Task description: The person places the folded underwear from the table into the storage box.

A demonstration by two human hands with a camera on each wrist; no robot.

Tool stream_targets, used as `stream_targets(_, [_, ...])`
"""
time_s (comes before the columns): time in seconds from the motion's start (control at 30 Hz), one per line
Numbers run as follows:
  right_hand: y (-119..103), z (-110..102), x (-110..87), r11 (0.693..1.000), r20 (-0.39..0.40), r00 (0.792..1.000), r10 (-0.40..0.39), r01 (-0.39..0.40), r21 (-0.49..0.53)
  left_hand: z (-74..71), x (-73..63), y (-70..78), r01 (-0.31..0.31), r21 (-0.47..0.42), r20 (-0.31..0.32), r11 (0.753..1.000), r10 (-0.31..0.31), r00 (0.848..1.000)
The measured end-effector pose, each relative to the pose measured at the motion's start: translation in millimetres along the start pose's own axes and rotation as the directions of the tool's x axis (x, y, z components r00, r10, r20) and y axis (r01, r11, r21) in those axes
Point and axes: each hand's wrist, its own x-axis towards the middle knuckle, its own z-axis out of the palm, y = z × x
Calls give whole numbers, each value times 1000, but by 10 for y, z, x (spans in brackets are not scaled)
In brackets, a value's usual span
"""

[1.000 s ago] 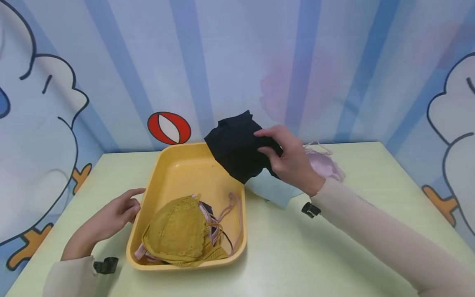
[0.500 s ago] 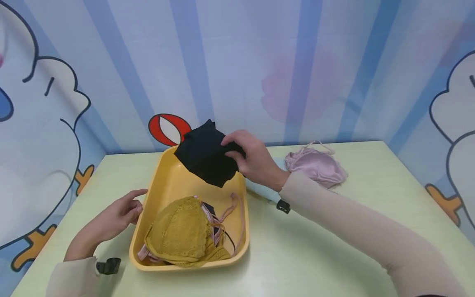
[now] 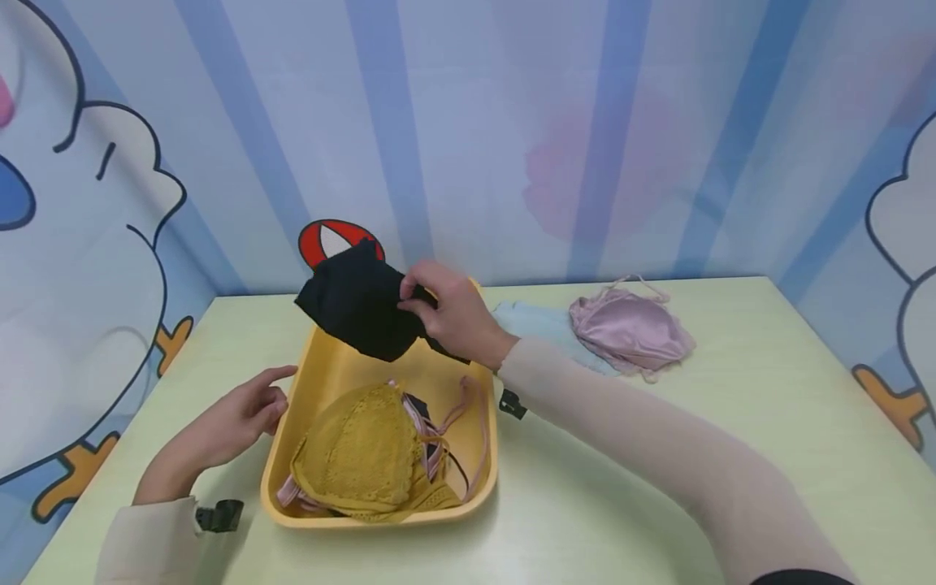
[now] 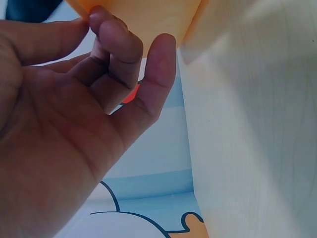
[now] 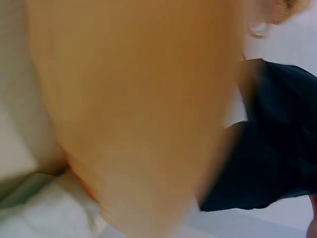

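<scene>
Fingers of my right hand (image 3: 457,313) pinch the edge of a black cloth garment (image 3: 358,305), held up over the back of a yellow tray (image 3: 329,522). In the right wrist view the blurred hand fills the middle, with the black garment (image 5: 277,148) to its right. My left hand (image 3: 234,422) rests at the tray's left rim, fingers loosely bent. In the left wrist view, the fingertips of my left hand (image 4: 74,109) meet the tray's edge (image 4: 153,25). A mustard lace-trimmed bra (image 3: 358,451) lies in the front of the tray, over pink straps and dark fabric.
Right of the tray, a lilac satin bra (image 3: 630,329) lies partly over a light blue cloth garment (image 3: 537,321). The pale table (image 3: 621,504) meets a printed blue striped backdrop (image 3: 483,146) at its back edge.
My right hand has carried the black garment leftward across the tray's back, uncovering the light blue garment and lilac bra. My left hand stays at the rim.
</scene>
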Motion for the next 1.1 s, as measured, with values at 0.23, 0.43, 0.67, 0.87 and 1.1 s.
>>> stream_targets(0.23, [71, 98, -110, 984, 283, 942, 180, -170, -61, 13, 6, 6, -13, 27, -13, 1000, 14, 1000])
stream_targets(0.43, [193, 128, -169, 935, 403, 845, 353, -299, -193, 3, -9, 1, -20, 11, -18, 1000, 20, 1000])
stream_targets(0.67, [256, 128, -230, 889, 490, 743, 456, -354, -290, -1, -15, 4, -13, -14, -13, 1000, 13, 1000])
stream_targets(0.87, [219, 34, -236, 873, 472, 734, 488, -405, -272, -4, -2, 7, -2, -8, -11, 1000, 2, 1000])
stream_targets(1.1, [185, -220, -219, 862, 419, 754, 506, -419, -286, -5, -9, 4, 7, -4, -4, 1000, -7, 1000])
